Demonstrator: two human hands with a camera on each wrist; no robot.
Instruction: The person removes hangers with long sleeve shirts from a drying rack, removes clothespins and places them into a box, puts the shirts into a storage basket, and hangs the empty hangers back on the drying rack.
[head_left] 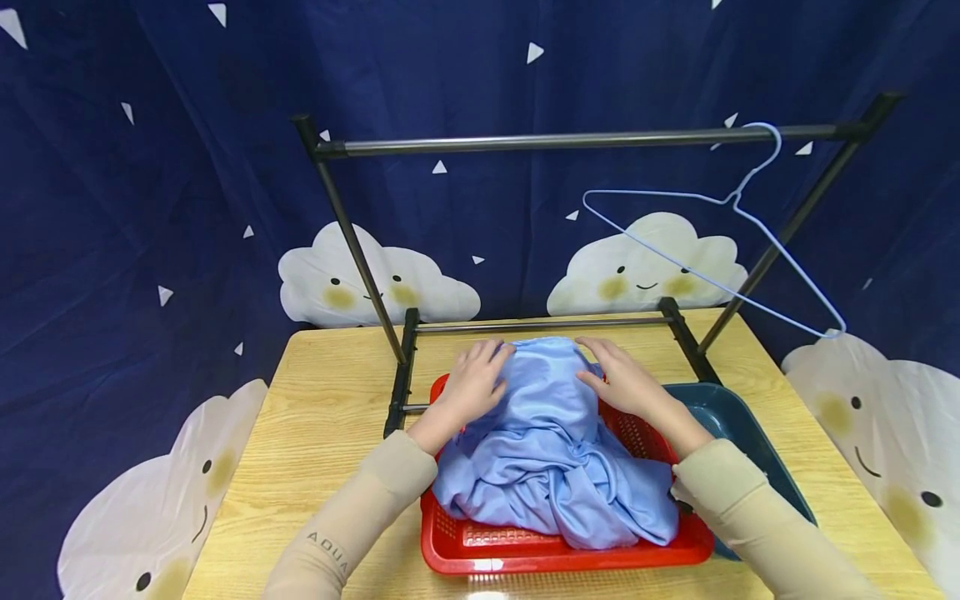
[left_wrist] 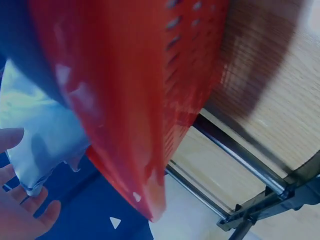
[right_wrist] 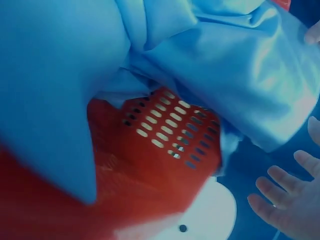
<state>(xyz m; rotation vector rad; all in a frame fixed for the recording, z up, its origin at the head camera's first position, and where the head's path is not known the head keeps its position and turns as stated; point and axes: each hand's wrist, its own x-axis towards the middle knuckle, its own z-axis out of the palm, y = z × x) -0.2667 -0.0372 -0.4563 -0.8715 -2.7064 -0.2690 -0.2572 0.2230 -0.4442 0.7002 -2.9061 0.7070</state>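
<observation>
A light blue, shiny piece of fabric (head_left: pixel 555 467) lies crumpled in a red perforated basket (head_left: pixel 495 560), its smoother far part reaching up over the far side. My left hand (head_left: pixel 474 383) is at the left of that far part, fingers spread and loosely bent; in the left wrist view the thumb overlaps the fabric (left_wrist: pixel 45 135). On the other side my right hand (head_left: pixel 626 383) has its fingers apart and extended, beside the fabric (right_wrist: pixel 240 75) in the right wrist view. Neither hand visibly grips it. Whether the fabric is a garment cannot be told.
A black metal rack (head_left: pixel 525 143) stands behind the basket on the wooden table (head_left: pixel 315 417). From its bar, at the right, hangs a light blue hanger (head_left: pixel 675 260). A dark teal tray (head_left: pixel 750 433) sits partly under my right arm. A blue curtain (head_left: pixel 450 75) backs the table.
</observation>
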